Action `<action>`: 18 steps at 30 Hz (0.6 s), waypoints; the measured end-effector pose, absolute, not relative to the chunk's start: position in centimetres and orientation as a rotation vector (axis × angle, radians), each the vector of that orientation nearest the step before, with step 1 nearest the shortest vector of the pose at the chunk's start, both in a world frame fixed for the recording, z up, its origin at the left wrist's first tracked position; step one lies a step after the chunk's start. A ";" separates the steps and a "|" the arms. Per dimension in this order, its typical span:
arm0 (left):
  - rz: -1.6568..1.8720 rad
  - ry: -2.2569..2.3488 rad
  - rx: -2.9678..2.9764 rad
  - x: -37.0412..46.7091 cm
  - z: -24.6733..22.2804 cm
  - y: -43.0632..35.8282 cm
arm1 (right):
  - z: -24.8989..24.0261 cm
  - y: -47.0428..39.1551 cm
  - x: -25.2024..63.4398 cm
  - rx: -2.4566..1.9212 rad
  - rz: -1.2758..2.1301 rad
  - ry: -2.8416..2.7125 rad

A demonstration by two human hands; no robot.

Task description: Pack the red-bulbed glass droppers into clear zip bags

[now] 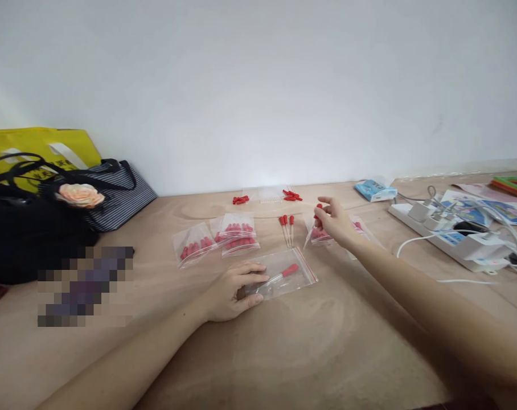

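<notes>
My left hand [237,290] rests on the near left end of a clear zip bag [301,283], fingers around its edge. Inside the bag lies one dropper with a red bulb [290,270]. My right hand [333,219] pinches another dropper by its red bulb [318,212], its glass tip pointing down left. Three loose droppers [287,222] lie side by side between the hands, beyond the bag. Filled bags of red-bulbed droppers [194,246] lie left of them, and another filled bag [320,234] is partly hidden beneath my right hand.
Two small piles of red bulbs [240,200] [292,196] lie near the wall. At the right are a blue packet [376,191] and a power strip with cables [438,233]. Bags [126,196] stand at the left, behind a pixelated object [85,285].
</notes>
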State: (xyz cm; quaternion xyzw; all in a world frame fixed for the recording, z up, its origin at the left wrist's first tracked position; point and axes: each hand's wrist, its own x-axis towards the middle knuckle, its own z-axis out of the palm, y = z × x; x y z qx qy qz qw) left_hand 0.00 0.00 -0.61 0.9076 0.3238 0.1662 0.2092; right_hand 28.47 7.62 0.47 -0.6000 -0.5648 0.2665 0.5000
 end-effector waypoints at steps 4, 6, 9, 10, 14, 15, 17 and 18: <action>0.451 0.891 2.525 0.0 -0.8 0.2 | -1.1 4.5 29.5 -1.290 0.719 -1.224; 0.434 0.894 2.527 0.0 -0.8 0.2 | -1.8 3.7 29.4 -1.271 0.751 -1.148; 0.420 0.900 2.535 0.0 -0.6 0.2 | -2.5 3.5 28.8 -1.221 0.841 -1.040; 0.417 0.900 2.536 0.0 -0.6 0.2 | -2.7 3.5 28.5 -1.194 0.888 -1.022; 0.398 0.915 2.539 0.0 -0.7 0.1 | -3.2 2.9 27.3 -1.093 1.132 -1.013; 0.397 0.936 2.539 -0.1 -0.8 0.1 | -3.3 2.6 27.0 -1.083 1.177 -1.019; 0.404 0.982 2.539 -0.2 -1.0 0.1 | -3.2 2.0 26.7 -1.097 1.223 -1.067; 0.410 0.995 2.538 -0.3 -1.1 0.1 | -3.1 1.7 26.7 -1.113 1.236 -1.114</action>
